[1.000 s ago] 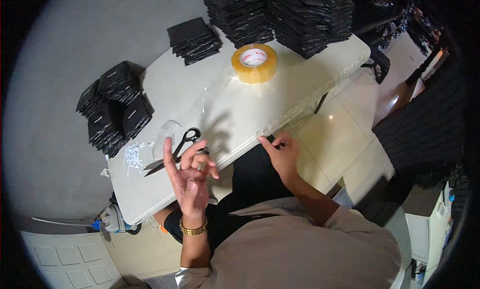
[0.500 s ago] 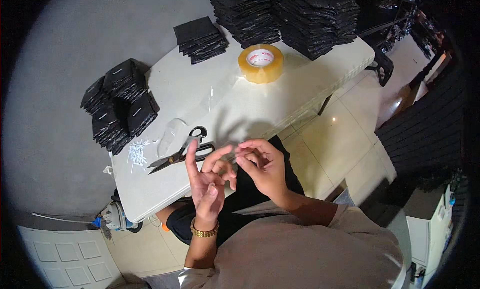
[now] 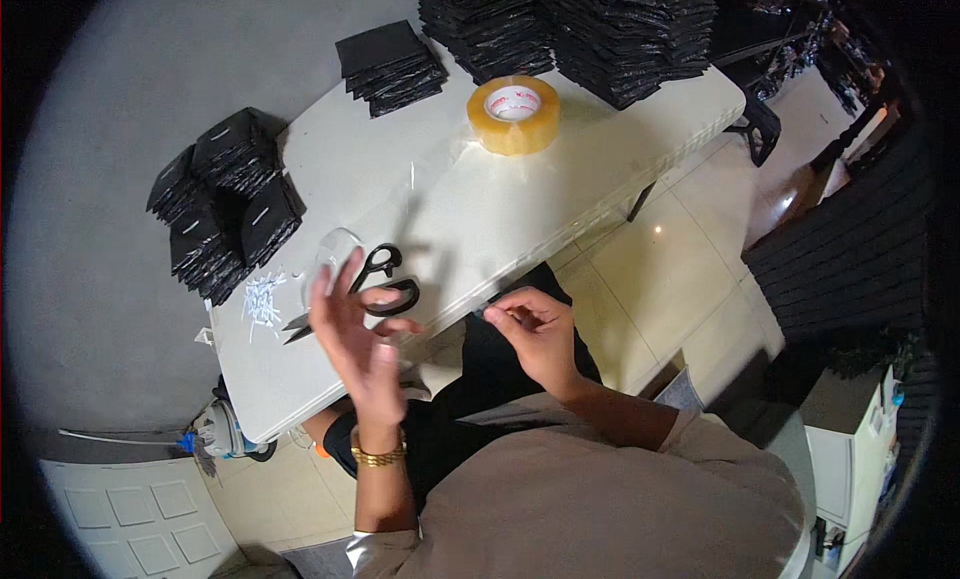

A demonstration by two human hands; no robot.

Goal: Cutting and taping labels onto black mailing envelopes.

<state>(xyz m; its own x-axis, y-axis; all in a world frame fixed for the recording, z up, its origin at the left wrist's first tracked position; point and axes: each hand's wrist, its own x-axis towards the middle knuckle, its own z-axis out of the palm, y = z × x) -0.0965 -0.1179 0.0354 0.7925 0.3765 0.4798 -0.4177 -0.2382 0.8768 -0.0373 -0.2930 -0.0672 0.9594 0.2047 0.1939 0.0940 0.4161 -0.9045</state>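
Note:
My left hand (image 3: 362,349), with a gold bracelet (image 3: 378,457) at the wrist, hovers over the near table edge. Its fingers are spread and hold nothing. Behind those fingers lie black-handled scissors (image 3: 400,297), their blades partly covered by the hand. My right hand (image 3: 540,334) is at the table edge, thumb and fingertips pinched together. Whatever sits in that pinch is too small to make out. A curled clear piece of film (image 3: 338,245) rests beside the scissors. Farther back is a roll of clear yellowish tape (image 3: 535,134), with a transparent strip trailing leftward across the tabletop.
Stacks of flat black packets stand at the left (image 3: 232,159), the far side (image 3: 390,64) and the far right (image 3: 630,44) of the white table (image 3: 540,214). Small white strips (image 3: 262,304) lie in a heap near the left corner. A white cabinet (image 3: 850,459) stands right.
My hands have drawn apart. The left has moved left toward the scissors and spread; the right stays nearly in place, still pinched. The view has shifted slightly.

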